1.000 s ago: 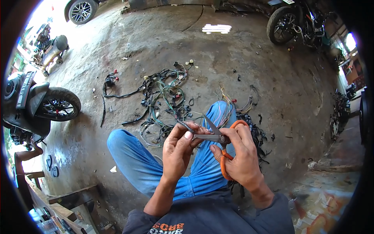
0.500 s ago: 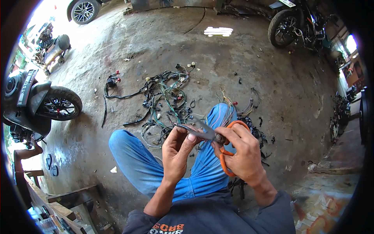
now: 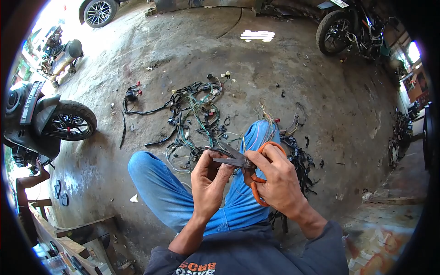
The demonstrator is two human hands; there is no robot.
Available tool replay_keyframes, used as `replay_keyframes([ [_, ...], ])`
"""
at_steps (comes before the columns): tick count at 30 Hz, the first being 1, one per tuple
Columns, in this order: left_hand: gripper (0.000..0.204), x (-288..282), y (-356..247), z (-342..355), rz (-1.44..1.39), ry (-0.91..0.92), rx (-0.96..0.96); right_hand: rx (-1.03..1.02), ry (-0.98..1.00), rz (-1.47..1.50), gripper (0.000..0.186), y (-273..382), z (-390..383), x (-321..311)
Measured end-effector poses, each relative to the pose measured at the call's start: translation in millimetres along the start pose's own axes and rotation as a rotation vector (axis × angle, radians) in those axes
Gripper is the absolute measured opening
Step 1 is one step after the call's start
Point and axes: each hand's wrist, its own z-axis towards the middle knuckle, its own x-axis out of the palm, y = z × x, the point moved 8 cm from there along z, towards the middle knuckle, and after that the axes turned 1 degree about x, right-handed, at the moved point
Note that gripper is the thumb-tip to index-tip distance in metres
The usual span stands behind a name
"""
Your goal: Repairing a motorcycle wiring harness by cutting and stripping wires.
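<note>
Orange-handled scissors (image 3: 248, 163) are up over the lap, btwn both hands, blades slightly apart & pointing L, right at the L fingertips; can't tell if the blades touch the wire. R hand (image 3: 279, 176) has its grip clamped on the scissor handles. L hand (image 3: 208, 181) has its grip pinched on a dark wire bundle (image 3: 216, 149), mostly hidden by fingers & blades. Below are the person's blue jeans (image 3: 160, 178), legs bent, and a dark shirt (image 3: 243, 245) w/ orange & white print at the near edge. Just beyond the hands, a wiring harness (image 3: 192, 107) sprawls on the concrete floor (image 3: 330, 101): black-sheathed runs, green wires, wht connectors (image 3: 227, 74) at its far end. Loose thin wires (image 3: 263, 112) fan out past the R knee; a heap of blk scraps (image 3: 300, 158) lies just R of it. Farther out: L, a dark motorbike (image 3: 39, 121), another person's arm (image 3: 32, 181) by it, & a pair of sandals (image 3: 61, 194) nearer; far L, an air compressor (image 3: 65, 58) & a car wheel (image 3: 98, 13); far R, a 2nd motorbike (image 3: 337, 34).
</note>
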Motion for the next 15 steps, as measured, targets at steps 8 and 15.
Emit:
replay_keyframes([
  [8, 0.015, 0.9, -1.8, -2.2, 0.063, 0.046, 0.025, -0.008, 0.07, 0.009, 0.049, 5.7, 2.4, 2.5],
  [15, 0.015, 2.7, 0.6, 0.3, 0.08, 0.102, -0.012, 0.013, 0.113, 0.02, 0.044, 1.9, -2.1, 4.2],
])
